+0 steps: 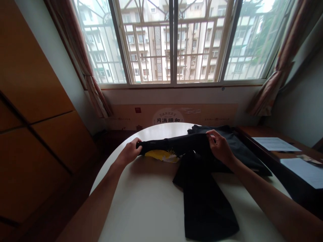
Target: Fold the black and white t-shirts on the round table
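Observation:
A black garment (202,188) with a yellow and white printed patch (161,156) lies partly on the white round table (141,208). My left hand (131,150) pinches its left end, and my right hand (220,146) pinches it farther right, so a band of cloth stretches between them near the table's far side. A dark part hangs down and spreads toward the table's near side. Behind and beside my right hand lies more dark folded cloth (242,151).
A brown desk (267,134) with white papers (276,144) stands at the right. Wooden cabinets (37,134) are at the left. Beyond the table are a printed cardboard panel (219,112) and a barred window with tied curtains (280,74).

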The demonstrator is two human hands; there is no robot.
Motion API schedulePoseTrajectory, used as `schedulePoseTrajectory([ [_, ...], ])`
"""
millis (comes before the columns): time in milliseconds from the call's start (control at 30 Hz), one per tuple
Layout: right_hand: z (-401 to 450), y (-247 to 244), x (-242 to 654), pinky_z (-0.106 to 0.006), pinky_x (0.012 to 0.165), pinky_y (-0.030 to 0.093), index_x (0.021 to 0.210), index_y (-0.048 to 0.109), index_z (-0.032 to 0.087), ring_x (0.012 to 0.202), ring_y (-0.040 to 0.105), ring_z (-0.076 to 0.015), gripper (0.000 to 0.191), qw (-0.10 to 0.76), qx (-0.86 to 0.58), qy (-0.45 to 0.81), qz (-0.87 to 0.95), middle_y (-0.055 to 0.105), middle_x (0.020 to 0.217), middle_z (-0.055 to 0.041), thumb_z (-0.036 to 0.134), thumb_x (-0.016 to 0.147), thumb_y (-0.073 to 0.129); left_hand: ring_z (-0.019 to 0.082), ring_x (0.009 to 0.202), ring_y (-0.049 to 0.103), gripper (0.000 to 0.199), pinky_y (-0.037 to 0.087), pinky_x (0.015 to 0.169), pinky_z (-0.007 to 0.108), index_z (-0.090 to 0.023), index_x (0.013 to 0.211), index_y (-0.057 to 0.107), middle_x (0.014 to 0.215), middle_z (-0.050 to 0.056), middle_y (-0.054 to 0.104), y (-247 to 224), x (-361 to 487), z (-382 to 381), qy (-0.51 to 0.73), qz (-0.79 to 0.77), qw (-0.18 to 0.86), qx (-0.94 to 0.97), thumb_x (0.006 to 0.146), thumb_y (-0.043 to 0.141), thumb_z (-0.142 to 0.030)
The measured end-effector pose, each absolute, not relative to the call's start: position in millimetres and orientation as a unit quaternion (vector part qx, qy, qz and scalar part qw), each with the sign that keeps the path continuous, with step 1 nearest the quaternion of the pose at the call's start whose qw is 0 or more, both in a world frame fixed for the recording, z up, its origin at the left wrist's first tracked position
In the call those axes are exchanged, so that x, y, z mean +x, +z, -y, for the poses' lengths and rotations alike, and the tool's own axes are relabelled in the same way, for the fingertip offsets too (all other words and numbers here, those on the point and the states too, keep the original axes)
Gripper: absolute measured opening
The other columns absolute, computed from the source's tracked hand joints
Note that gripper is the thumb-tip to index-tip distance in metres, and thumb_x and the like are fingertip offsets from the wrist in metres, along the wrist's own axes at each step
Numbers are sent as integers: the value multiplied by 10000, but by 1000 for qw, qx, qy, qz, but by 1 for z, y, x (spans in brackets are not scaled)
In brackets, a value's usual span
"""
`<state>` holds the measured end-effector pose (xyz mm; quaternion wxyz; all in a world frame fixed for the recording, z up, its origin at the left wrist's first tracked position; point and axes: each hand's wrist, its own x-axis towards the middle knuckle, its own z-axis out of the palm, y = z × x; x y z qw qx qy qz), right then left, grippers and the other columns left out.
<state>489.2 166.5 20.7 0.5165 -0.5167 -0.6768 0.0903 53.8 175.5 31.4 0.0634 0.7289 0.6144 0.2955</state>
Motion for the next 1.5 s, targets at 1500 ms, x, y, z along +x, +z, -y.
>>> schedulePoseTrajectory([
  [1500, -220, -8, 591, -343, 709, 455, 821, 718, 206, 834, 728, -292, 232, 345, -700, 6, 625, 779, 878, -114, 387, 936, 630, 195, 651, 715, 102, 610, 624, 287, -94, 847, 720, 765, 98, 759, 36, 60, -178, 612, -485, 519, 349, 819, 703, -190],
])
